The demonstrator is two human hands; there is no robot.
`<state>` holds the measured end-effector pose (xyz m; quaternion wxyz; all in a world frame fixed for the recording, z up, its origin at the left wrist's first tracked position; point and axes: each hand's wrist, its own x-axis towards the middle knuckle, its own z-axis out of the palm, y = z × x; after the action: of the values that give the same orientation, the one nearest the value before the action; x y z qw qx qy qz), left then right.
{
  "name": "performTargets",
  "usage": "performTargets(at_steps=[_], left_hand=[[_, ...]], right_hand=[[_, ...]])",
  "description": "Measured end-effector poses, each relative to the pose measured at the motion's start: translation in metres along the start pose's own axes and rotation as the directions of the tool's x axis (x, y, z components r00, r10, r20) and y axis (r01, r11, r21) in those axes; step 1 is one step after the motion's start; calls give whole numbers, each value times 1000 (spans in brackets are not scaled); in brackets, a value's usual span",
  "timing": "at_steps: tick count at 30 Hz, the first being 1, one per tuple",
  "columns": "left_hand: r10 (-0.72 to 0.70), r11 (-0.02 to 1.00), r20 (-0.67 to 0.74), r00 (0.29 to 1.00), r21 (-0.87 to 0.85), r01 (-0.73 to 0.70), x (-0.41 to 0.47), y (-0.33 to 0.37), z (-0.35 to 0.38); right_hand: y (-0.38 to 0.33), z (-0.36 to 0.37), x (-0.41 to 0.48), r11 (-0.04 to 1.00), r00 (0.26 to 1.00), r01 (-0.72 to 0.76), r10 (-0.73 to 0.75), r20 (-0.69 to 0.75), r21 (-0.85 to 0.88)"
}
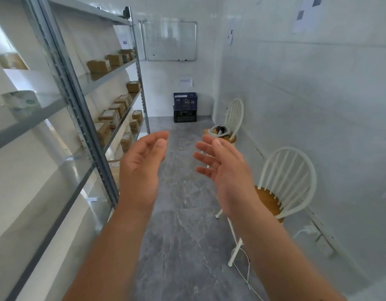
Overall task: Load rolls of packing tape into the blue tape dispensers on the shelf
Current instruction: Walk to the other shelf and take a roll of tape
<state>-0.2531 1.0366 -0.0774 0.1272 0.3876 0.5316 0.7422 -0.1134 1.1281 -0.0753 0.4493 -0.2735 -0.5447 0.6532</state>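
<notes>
Forearms reach out from the near edge, both bare, ending in a left hand (142, 164) and a right hand (224, 168) raised side by side over the grey marbled floor (183, 235), palms turned toward each other and apart. Both hands are spread loosely, fingers slightly curled, and neither has hold of anything. Just left of the left hand rises the metal shelf unit (79, 109), its grey uprights running from near to far along the left wall; small cardboard boxes (98, 65) sit in rows on its farther shelves. No tape rolls or blue dispensers can be made out on the shelves visible. On the right, a white spindle-back chair (285, 181) with a wooden seat stands near the wall, and a second chair (233, 118) farther along carries a white and dark object too small to identify. At the far wall, a blue crate (185, 101) is stacked on a dark crate (185, 116), with a whiteboard (170, 41) mounted above.
</notes>
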Motion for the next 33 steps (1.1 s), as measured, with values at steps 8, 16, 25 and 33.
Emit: performTargets(at_steps=[8,16,25,33], left_hand=[[6,999,54,999,-52,-3,152,-56,-17],[-29,1000,117,993,-6,30,237,-112,-2],[-70,997,42,997,26,69,335,-187,63],[-59,997,-59,996,48,62,442,-237,126]], right_hand=[[12,53,139,999,996,16,-19,-87,-36],[35,69,232,998,993,33,-38,-108,-52],[68,37,371,999,997,34,-34,-64,1],[70,13,524,1000,998,15,-16,57,28]])
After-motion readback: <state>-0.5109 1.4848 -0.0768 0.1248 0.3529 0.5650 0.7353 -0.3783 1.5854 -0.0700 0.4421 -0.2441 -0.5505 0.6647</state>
